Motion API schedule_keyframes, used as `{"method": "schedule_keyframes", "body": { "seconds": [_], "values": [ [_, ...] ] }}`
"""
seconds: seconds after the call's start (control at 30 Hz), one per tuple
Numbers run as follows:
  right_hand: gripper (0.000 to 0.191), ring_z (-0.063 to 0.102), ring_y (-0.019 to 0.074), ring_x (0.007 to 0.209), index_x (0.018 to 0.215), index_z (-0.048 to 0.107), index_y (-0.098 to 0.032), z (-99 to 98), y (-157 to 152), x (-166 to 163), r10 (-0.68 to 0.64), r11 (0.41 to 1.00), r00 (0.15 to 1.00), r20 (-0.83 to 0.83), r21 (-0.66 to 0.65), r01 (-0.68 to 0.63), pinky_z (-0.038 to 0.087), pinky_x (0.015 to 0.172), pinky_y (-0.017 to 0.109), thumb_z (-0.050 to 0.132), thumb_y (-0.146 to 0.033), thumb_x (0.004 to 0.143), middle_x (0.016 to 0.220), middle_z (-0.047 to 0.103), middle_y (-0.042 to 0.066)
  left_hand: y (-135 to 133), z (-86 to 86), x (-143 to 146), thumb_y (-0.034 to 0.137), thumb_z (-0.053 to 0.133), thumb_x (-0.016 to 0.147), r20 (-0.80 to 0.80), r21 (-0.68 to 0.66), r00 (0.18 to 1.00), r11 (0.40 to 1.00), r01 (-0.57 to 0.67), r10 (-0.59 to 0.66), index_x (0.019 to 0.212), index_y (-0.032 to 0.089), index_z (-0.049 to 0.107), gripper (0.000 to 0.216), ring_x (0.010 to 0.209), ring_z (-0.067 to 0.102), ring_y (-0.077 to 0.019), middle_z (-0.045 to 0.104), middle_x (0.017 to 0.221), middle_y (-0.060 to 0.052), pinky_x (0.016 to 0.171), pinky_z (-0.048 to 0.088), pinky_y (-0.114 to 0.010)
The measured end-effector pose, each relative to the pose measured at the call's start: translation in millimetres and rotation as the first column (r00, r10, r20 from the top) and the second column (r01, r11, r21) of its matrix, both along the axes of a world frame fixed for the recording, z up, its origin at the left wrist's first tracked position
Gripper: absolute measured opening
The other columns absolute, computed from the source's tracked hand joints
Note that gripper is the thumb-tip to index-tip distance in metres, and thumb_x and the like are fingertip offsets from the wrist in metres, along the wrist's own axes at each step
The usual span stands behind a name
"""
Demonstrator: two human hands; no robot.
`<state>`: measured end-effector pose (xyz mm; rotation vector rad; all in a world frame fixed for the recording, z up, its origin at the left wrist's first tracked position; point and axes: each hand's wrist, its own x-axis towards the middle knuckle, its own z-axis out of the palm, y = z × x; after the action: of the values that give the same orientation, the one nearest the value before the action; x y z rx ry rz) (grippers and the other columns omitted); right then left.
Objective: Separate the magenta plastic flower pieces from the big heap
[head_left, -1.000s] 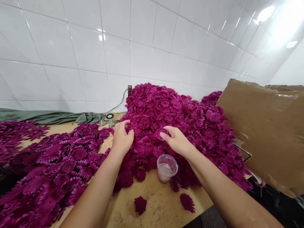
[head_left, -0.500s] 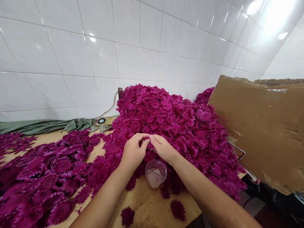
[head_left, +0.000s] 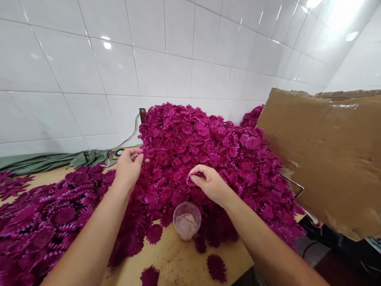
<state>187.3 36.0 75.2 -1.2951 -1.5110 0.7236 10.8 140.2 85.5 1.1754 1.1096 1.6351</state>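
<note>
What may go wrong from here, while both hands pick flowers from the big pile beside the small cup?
The right hand, pinching a flower, works just above the open plastic cup; its forearm might tip the cup. The steep flower pile, where the left hand pinches a small flower, could slide onto the cup. A loose flower near the table edge might fall off.

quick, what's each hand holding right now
Left hand: pinched shut on a magenta fabric flower head.
Right hand: pinched shut on a second magenta fabric flower head.
</note>
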Motion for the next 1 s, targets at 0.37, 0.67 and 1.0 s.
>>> {"method": "schedule_keyframes", "body": {
  "seconds": [0.37,0.67,1.0],
  "values": [
    [0.011,0.044,0.012,0.062,0.065,0.049,-0.017,-10.7,18,-11,-0.096,0.995,0.995,-0.004,0.042,0.096,0.036,0.064,0.027,0.042,-0.019,0.073,0.063,0.049,-0.001,-31,-18.3,7,0.042,0.072,0.049,0.03,-0.107,0.922,0.916,0.386,-0.385,0.057,0.014,0.057,0.033,0.046,0.046,-0.0053,0.056,0.049,0.006,0.05,0.037,-0.018],
    [0.034,0.031,0.0082,0.045,0.05,0.03,-0.021,-15.9,33,-14,-0.108,0.993,0.99,0.089,-0.036,0.111,0.026,0.047,0.023,0.035,-0.036,0.08,0.045,0.03,-0.006,-47,-13.3,12,0.032,0.055,0.077,0.406,-0.303,0.821,0.789,0.535,-0.401,0.066,0.014,0.055,0.021,0.042,0.053,-0.0071,0.06,0.053,0.0,0.042,0.041,-0.017],
    [0.015,0.057,0.0146,0.076,0.078,0.06,-0.013,-2.0,26,-31,-0.04,0.999,0.978,0.203,0.023,0.036,0.042,0.073,0.027,0.052,-0.025,0.074,0.08,0.064,0.006,-49,-26.8,15,0.018,0.071,0.056,0.306,-0.233,0.787,0.759,0.608,-0.536,0.064,0.012,0.059,0.016,0.045,0.049,-0.0037,0.057,0.052,0.003,0.044,0.035,-0.014]
  ]
}}
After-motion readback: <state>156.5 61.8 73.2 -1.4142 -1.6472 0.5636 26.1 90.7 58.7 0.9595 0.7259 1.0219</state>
